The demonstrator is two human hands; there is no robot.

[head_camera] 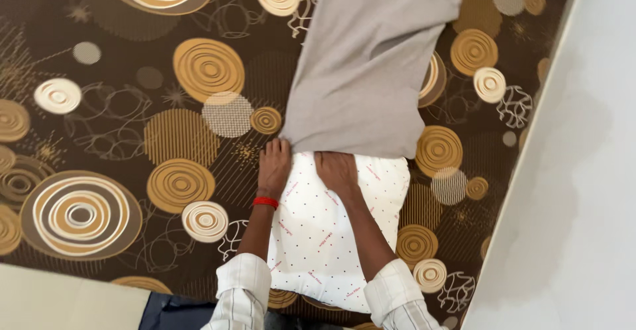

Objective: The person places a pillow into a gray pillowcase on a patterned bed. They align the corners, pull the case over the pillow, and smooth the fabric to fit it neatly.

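Pillow (331, 237), white with small dots, lies on the patterned brown bedspread (132, 138) near its right edge, half-entered into the grey pillowcase (364, 65). Left hand (273, 164) and right hand (336, 170) each clench the case's open hem, 1 per side, keeping the mouth spread over the pillow's top end.

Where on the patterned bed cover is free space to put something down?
The brown patterned cover is bare left of the left hand. A narrower strip lies between the white pillow and the wall. The middle is crowded: both hands, right hand, grey pillowcase.
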